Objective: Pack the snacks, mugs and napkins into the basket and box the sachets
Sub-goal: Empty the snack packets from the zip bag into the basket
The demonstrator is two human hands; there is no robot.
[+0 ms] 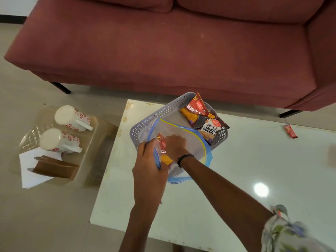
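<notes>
Packet: we see red-and-yellow foil snack packet [164,151] at nine o'clock of right hand [175,145], inside clear zip bag [189,140].
Hands: right clenched, contents hidden; left hand [148,161] grasping bag's mouth.

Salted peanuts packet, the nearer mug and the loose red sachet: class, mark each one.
Salted peanuts packet [211,127], head view, on its printed label.
Nearer mug [58,140], head view, on its side wall.
Red sachet [290,131], head view, on its middle.

A single head-worn wide-angle camera looks steeply down from close above a white table [236,170], facing a maroon sofa [163,51] beyond it.
</notes>
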